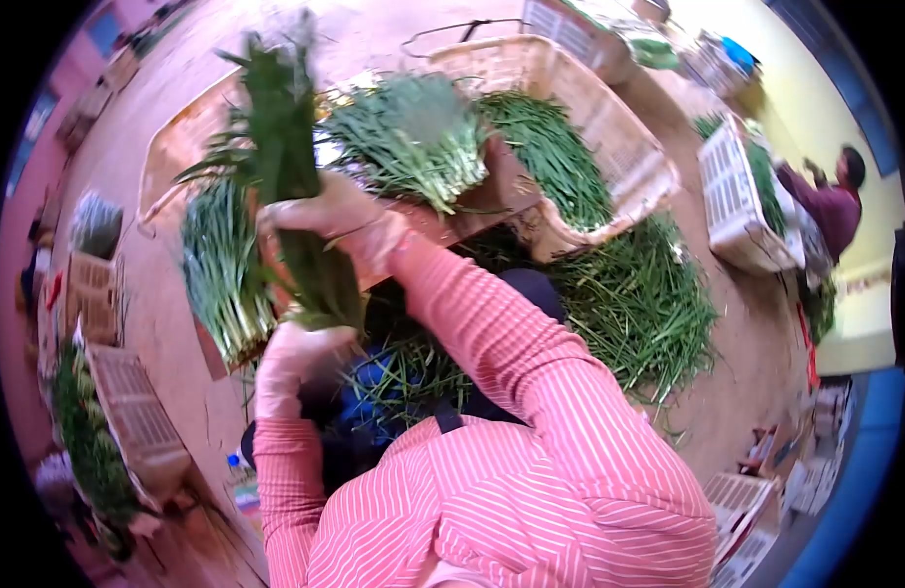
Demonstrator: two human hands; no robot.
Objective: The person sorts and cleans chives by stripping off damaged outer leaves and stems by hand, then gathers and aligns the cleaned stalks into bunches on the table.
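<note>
My right hand (340, 216) is closed around the middle of an upright bunch of long, flat green leaves (286, 118), whose tips are blurred. At the bunch's lower end, my left hand (300, 363) is closed, fingers partly hidden by the leaves. Beside the hands, a bundle of white-stemmed greens (222, 265) lies at the left. Beyond my right wrist, a larger heap of white-stemmed greens (413, 137) lies on a reddish board (442, 227).
A pale plastic basket (619, 137) holds more greens (550, 152); another basket (168, 157) stands at the left. Loose leaves (638, 304) are piled on the floor to my right. A person (830, 206) is at the far right near a white crate (734, 191). More crates (139, 407) line the left.
</note>
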